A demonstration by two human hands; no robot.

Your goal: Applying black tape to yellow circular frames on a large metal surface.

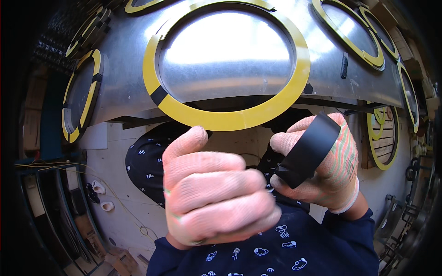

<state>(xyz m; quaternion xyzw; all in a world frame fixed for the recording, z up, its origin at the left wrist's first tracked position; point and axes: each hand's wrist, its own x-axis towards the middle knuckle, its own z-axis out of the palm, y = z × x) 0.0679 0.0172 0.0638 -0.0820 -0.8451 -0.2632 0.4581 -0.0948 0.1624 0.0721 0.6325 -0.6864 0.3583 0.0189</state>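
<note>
My right hand (338, 161), in a pale knitted glove with pink and green marks, grips a roll of black tape (306, 152). The fingers wrap round the roll's outside, and its broad, smooth face points toward the left hand. A creased corner of tape sticks out at its lower left. My left hand (218, 198), gloved alike, is closer to the camera, with its fingers curled and its thumb raised. Whatever lies inside those fingers is hidden. Just beyond both hands lies a large yellow ring (202, 118) with a black tape band, its near edge overhanging the table.
The shiny metal table (122, 60) carries more yellow rings, including a banded ring (94, 87) at left and another ring (343, 39) at right. A small black tool (344, 66) lies between the rings. White clogs (103, 198) stand on the floor, lower left.
</note>
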